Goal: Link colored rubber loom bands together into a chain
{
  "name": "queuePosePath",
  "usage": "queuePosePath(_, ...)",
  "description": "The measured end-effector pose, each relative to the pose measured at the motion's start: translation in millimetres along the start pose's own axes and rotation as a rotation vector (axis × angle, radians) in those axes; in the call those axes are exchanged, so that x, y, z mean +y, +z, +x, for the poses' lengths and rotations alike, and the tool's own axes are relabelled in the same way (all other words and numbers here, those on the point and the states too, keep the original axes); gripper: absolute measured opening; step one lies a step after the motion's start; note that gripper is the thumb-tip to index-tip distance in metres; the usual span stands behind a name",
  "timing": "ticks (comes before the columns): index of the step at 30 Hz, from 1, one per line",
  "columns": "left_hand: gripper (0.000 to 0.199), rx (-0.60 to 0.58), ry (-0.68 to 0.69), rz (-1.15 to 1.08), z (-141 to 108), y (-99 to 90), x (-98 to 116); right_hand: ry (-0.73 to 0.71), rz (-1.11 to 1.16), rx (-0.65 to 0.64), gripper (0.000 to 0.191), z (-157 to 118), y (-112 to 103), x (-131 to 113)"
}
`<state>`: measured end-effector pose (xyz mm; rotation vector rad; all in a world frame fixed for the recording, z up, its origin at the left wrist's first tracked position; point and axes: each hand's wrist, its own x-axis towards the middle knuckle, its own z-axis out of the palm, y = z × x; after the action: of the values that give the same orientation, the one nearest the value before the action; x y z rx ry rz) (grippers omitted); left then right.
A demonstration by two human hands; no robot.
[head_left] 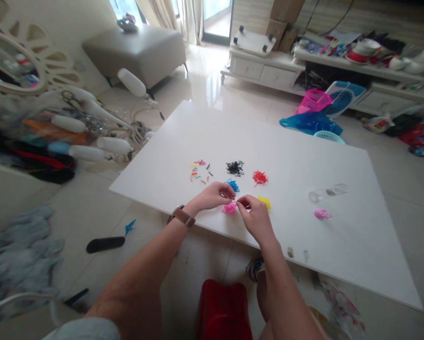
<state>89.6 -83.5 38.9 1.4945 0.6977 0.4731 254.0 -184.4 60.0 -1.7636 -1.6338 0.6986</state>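
Over the white table's near edge, my left hand (pixel 217 194) is closed in a pinch, with a watch on the wrist. My right hand (pixel 255 211) pinches too, its fingertips almost meeting the left ones. Whatever lies between the fingertips is too small to make out. Just below them is a pile of pink rubber bands (pixel 228 208). Blue rubber bands (pixel 233 185) lie partly behind my left hand, and yellow rubber bands (pixel 264 203) behind my right. Farther back are black rubber bands (pixel 235 168) and red rubber bands (pixel 260 178). Mixed-colour bands (pixel 199 173) lie scattered at left.
On the white table (pixel 286 151), a clear glass-like container (pixel 328 192) lies at right beside a small pink object (pixel 321 214). Two small flat pieces sit at the near edge. A red stool (pixel 224 309) stands below; floor lamp parts (pixel 113 144) lie left.
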Motion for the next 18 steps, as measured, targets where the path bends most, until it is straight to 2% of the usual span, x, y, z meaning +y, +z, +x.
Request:
queuePosePath(11, 0.019, -0.065, -0.025, 0.075, -2.0, 0.6, 1.9, 0.018, 0.009, 0.007, 0.016, 1.9, -0.1, 0.5)
queuePosePath(18, 0.023, -0.030, -0.014, 0.067, -1.5, 0.4, 0.7, 0.026, 0.001, 0.003, 0.016, 2.1, -2.6, -0.4)
